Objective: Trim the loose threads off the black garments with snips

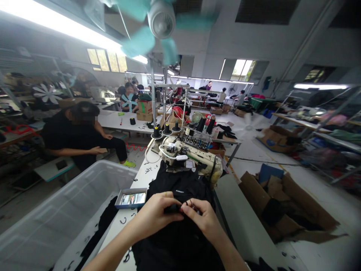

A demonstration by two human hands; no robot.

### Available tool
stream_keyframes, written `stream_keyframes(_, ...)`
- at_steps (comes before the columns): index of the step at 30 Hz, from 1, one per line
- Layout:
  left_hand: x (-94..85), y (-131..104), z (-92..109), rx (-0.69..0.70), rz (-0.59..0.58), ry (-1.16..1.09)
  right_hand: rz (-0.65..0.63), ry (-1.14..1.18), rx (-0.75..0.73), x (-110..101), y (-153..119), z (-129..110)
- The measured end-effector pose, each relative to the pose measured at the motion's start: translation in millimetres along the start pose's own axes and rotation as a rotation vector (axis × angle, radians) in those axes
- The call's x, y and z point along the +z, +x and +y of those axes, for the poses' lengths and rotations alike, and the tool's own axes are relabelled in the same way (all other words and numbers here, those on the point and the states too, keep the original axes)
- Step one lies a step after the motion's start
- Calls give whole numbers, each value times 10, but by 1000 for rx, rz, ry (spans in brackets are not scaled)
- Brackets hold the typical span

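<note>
Black fabric point(180, 244), a garment with a small pale label, lies spread over the table in front of the sewing machine point(191, 152). My left hand point(159, 212) pinches a fold of it between thumb and fingers. Right beside it, almost touching, my right hand point(201, 218) is closed with thumb and forefinger together. A thin dark loop and a small shiny bit show among the right fingers, too small to make out. A phone point(134, 198) with a lit screen rests in a shallow box to the left of the fabric.
A large white plastic bin point(70, 201) with black cloth stands left of the table. Right of it is an open cardboard box point(287, 207). Thread cones point(167, 130) stand behind the machine. A seated person point(81, 135) is at the left; a fan point(160, 22) hangs overhead.
</note>
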State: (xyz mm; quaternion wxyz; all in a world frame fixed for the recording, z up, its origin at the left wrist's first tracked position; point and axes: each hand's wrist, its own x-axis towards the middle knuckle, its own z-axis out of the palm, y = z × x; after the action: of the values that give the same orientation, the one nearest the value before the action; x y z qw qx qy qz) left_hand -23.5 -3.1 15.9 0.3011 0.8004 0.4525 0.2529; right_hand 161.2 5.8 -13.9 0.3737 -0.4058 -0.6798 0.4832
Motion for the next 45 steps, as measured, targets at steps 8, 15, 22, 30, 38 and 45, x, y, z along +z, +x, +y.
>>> stream_keyframes(8,106,-14,-38,97,50,117,43,70,74,22,-24,33)
stream_keyframes(15,138,-4,-78,112,119,129,80,126,62,26,-31,19)
stream_keyframes(22,140,-2,-49,104,194,196,138,131,56,53,-15,3)
stream_keyframes(30,142,-16,-75,110,126,285,140,82,59,58,7,8)
stream_keyframes(38,194,20,-126,134,169,198,157,11,28,42,6,13)
stream_keyframes(45,212,21,-103,128,140,208,129,-30,14,-4,20,66)
